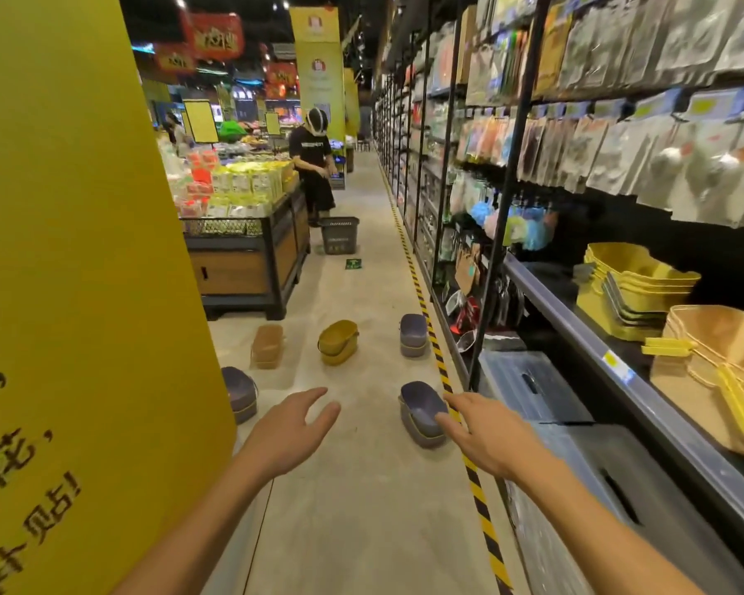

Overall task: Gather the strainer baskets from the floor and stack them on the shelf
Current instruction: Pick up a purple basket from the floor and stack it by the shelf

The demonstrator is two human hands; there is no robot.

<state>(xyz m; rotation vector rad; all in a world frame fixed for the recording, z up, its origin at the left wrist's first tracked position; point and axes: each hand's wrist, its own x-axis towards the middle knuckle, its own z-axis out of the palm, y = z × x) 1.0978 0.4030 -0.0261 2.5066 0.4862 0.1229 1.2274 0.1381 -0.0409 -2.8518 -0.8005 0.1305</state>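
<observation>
While both arms reach forward over the pale concrete floor (361, 487), the left hand (291, 427) is spread open with fingers loosely apart and holds nothing, and the right hand (486, 435) is likewise open and empty, its fingertips just beside the rim of the nearest purple strainer basket (422, 416). That basket sits on the floor next to the black-and-yellow hazard tape (477, 478) that runs along the foot of the shelving. To the left, a second purple basket (240, 392) stands against the big yellow pillar (74, 272) with dark printed characters. Farther along the aisle lie a tan basket (267, 345), a yellow basket (338, 341) and a stacked purple pair (414, 334), well apart from one another. On the right, the dark shelf (576, 324) carries a yellow stack (632, 289) and a tan stack (722, 367) of the same baskets, with clear storage bins (529, 384) below and hanging packets above. Beyond, a wooden display island (250, 259) holds packaged goods, a dark shopping basket (339, 235) rests on the floor, and a person in black (312, 165) stands beside it under red and yellow hanging banners.
</observation>
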